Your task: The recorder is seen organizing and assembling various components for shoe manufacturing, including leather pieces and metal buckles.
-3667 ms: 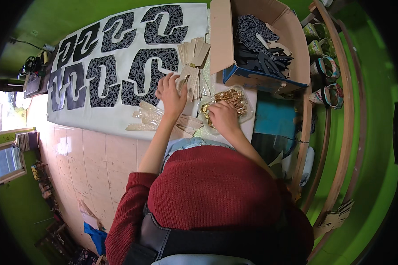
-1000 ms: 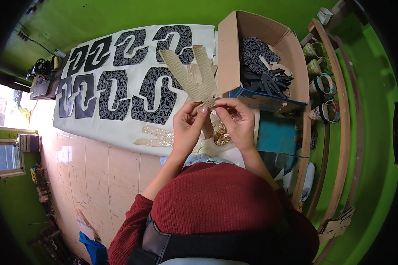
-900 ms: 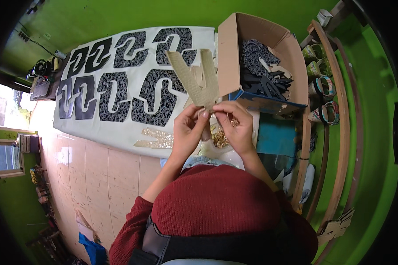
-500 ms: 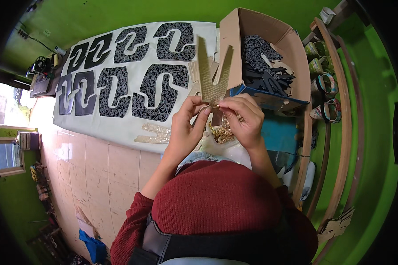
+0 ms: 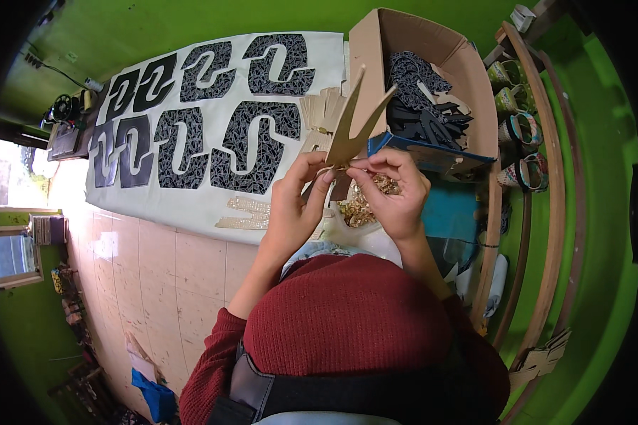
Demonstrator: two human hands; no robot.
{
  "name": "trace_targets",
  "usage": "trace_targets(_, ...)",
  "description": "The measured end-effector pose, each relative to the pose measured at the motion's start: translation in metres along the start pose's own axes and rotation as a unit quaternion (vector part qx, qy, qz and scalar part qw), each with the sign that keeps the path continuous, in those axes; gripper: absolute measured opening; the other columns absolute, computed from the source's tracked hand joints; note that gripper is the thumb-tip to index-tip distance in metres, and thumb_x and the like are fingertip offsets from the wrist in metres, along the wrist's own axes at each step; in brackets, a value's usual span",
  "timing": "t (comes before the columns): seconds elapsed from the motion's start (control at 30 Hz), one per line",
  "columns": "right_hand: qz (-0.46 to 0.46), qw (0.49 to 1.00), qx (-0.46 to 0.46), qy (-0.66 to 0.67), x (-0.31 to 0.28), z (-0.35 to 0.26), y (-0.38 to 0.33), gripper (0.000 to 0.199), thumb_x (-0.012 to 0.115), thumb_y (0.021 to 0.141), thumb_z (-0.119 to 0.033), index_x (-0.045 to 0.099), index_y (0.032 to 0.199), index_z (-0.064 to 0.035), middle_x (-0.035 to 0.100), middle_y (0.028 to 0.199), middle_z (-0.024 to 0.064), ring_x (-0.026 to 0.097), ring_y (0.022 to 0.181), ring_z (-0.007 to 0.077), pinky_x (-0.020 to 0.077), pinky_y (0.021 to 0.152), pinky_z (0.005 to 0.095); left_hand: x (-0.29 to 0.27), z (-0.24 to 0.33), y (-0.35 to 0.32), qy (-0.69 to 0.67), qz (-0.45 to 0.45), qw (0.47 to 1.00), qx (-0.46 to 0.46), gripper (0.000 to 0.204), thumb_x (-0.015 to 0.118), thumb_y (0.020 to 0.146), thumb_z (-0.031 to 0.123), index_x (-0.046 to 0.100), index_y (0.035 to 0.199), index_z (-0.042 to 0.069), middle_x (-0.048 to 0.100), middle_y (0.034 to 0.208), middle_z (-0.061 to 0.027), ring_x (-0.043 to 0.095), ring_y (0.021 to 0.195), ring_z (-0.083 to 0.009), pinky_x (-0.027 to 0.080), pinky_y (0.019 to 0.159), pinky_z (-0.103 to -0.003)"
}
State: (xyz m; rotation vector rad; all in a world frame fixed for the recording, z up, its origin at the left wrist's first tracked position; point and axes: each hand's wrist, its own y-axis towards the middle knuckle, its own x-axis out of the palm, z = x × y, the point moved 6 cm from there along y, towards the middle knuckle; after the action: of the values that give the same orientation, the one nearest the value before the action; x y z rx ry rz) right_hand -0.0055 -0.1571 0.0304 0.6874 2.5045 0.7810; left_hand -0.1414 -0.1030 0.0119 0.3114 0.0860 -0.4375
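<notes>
Pinched between my left hand's (image 5: 299, 198) thumb and fingers is a forked beige leather-like piece (image 5: 346, 145), its two prongs pointing up and away. My right hand (image 5: 397, 191) closes its thumb and fingertips on the lower end of the same piece. Any small part between the fingertips is hidden. Just below my hands lies a heap of small gold metal fittings (image 5: 361, 210) in whitish plastic. Beyond my left hand is a fanned stack of beige pieces (image 5: 322, 112). Another forked beige piece (image 5: 245, 214) lies on the table's near edge.
Several black patterned cut pieces (image 5: 223, 164) lie in rows on the white-covered table (image 5: 142, 197). An open cardboard box (image 5: 366, 60) at the far right holds dark cut pieces (image 5: 420, 83). Sandals (image 5: 514, 177) hang along a wooden rack (image 5: 550, 212) on the right.
The forked piece has turned and tipped in my fingers: its prongs now lean right, with a smoother face showing. The stack behind it is more exposed. My right hand has shifted slightly right.
</notes>
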Motion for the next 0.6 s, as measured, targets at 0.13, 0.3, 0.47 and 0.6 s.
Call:
trace_targets(0.13,0.005,0.998,0.062,0.006,-0.001,-0.003,0.001,0.027,0.073,0.063,0.000,0.055,0.083,-0.0023,0.062,0.074,0.0067,0.062,0.065,0.0146,0.0470,0.059,0.0248,-0.001,0.000,-0.001,0.000,0.000,1.000,-0.010,0.017,0.052,0.084,0.001,0.050,0.100,-0.002,0.064,0.087,-0.0137,0.061,0.085,-0.0160,0.045,0.071,-0.025)
trace_targets(0.3,-0.014,1.000,0.009,-0.024,-0.003,-0.008,0.009,0.028,0.072,0.063,0.001,0.055,0.085,-0.0029,0.061,0.074,0.0053,0.060,0.069,0.0149,0.0467,0.060,0.0249,0.001,0.001,-0.001,-0.020,0.000,0.999,-0.026,0.018,0.053,0.084,0.002,0.050,0.101,-0.003,0.064,0.086,-0.0125,0.060,0.083,-0.0137,0.045,0.071,-0.024)
trace_targets(0.47,-0.024,0.998,-0.043,-0.025,-0.003,-0.011,0.011,0.030,0.071,0.062,0.001,0.056,0.087,-0.0033,0.061,0.075,0.0037,0.057,0.072,0.0175,0.0457,0.061,0.0263,0.003,0.001,-0.001,-0.067,0.000,0.997,-0.034,0.020,0.053,0.083,0.001,0.050,0.103,-0.004,0.063,0.088,-0.0112,0.059,0.085,-0.0128,0.044,0.074,-0.023)
trace_targets(0.6,-0.063,0.992,-0.101,-0.052,-0.002,-0.020,0.017,0.027,0.071,0.062,0.000,0.057,0.085,-0.0044,0.061,0.075,0.0036,0.055,0.070,0.0202,0.0445,0.062,0.0293,0.003,0.005,0.000,-0.087,0.016,0.996,-0.014,0.021,0.054,0.083,0.001,0.050,0.103,-0.005,0.063,0.089,-0.0096,0.058,0.085,-0.0119,0.044,0.075,-0.023)
